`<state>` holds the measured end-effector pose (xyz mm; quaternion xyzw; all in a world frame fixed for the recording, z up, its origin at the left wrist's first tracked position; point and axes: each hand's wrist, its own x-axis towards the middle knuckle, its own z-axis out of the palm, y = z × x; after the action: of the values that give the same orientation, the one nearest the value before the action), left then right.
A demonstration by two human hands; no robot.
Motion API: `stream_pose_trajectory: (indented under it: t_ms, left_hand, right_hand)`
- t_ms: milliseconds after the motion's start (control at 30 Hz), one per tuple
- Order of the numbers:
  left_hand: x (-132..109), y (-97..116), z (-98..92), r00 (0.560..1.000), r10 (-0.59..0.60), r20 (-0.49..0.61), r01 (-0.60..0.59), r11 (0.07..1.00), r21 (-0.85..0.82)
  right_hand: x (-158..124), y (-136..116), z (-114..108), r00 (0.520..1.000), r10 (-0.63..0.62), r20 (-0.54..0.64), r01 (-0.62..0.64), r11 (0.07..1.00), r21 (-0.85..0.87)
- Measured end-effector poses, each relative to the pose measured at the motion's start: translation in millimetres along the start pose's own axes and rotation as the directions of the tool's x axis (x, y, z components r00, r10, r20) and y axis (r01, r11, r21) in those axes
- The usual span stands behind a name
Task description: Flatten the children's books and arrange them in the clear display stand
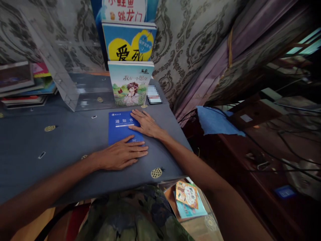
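A blue booklet [119,132] with white Chinese lettering lies flat on the grey patterned table cover [75,140]. My left hand [124,152] rests flat across its lower edge, fingers stretched to the right. On the booklet's right side lies my right hand [146,124], fingers pointing up and left, the thumb over the cover. Both hands are open and hide parts of the booklet. Just behind it stands a picture book [130,83] with a drawn child on its cover. A yellow and blue book [130,40] rises behind that one.
A clear stand panel [54,63] rises left of the upright books. Stacked books [25,83] lie at the far left. Right of the table are a cabinet [240,147], a blue cloth [217,120] and loose cables. Below the table edge lie more books [189,199].
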<state>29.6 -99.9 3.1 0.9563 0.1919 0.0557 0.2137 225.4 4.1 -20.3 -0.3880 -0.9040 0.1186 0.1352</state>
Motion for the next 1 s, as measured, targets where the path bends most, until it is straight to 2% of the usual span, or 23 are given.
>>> stream_pose_trajectory:
  t_ms: [133, 300, 367, 433, 500, 600, 767, 867, 1000]
  left_hand:
    - [-4, -9, -6.6, 0.999, -0.031, 0.013, 0.031, 0.999, -0.010]
    - [-25, -56, -22.5, 0.974, -0.203, -0.101, 0.210, 0.975, 0.068]
    - [-37, -79, -28.1, 0.924, -0.326, -0.198, 0.352, 0.929, 0.115]
    - [-48, -96, -31.6, 0.852, -0.431, -0.297, 0.483, 0.866, 0.130]
    - [-58, -103, -33.0, 0.818, -0.460, -0.345, 0.527, 0.840, 0.130]
    - [-70, -90, -31.7, 0.862, -0.389, -0.326, 0.448, 0.885, 0.129]
    - [-90, -30, -21.1, 0.941, -0.219, -0.257, 0.252, 0.962, 0.102]
    - [-99, 1, -13.6, 0.953, -0.148, -0.263, 0.173, 0.982, 0.076]
    - [-95, 16, -10.0, 0.960, -0.101, -0.263, 0.129, 0.987, 0.091]
  right_hand:
    - [0, 0, -1, 1.000, 0.007, 0.028, -0.007, 1.000, -0.010]
    - [1, 2, -1, 0.999, 0.008, 0.048, -0.007, 1.000, -0.017]
    - [1, 2, -1, 0.999, -0.001, 0.044, 0.002, 1.000, -0.009]
    - [0, 2, -1, 0.999, -0.005, 0.038, 0.005, 1.000, -0.006]
    - [0, 2, -2, 0.999, 0.004, 0.040, -0.003, 1.000, -0.009]
    - [1, 0, -2, 0.998, 0.028, 0.053, -0.028, 1.000, -0.015]
    - [1, -2, -1, 0.998, 0.039, 0.048, -0.038, 0.999, -0.022]
    - [0, -1, -1, 0.999, 0.035, 0.038, -0.034, 0.999, -0.022]
    - [0, -3, 0, 0.998, 0.037, 0.045, -0.035, 0.999, -0.033]
